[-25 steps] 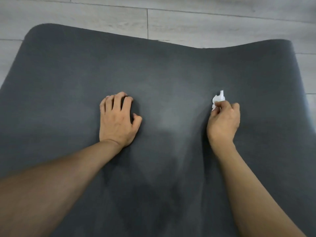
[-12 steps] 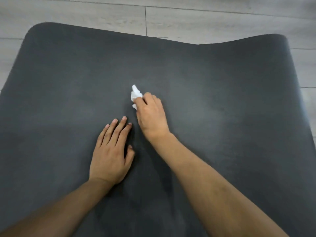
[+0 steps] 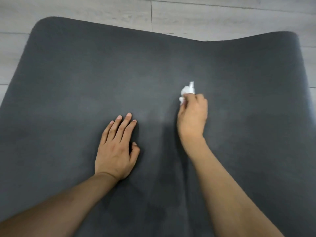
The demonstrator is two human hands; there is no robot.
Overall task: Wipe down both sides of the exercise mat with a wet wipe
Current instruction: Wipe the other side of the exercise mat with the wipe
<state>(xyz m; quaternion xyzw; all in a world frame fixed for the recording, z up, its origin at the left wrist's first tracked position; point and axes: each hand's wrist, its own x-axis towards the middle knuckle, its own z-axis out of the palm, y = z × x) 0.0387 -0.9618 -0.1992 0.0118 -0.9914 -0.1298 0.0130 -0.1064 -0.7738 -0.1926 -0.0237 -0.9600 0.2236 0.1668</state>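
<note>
A dark grey exercise mat lies spread over the floor and fills most of the view; its far edge curves up a little at the right. My left hand rests flat on the mat with straight fingers, just left of centre. My right hand pinches a crumpled white wet wipe and presses it onto the mat, right of centre. The wipe sticks out beyond my fingertips.
Pale grey wood-look floor planks show beyond the mat's far edge and along both sides. A faint damp streak marks the mat between my hands.
My right hand swept the wipe from the right to the middle of the mat, then back to the right. My left hand flattened out and slid nearer to me.
</note>
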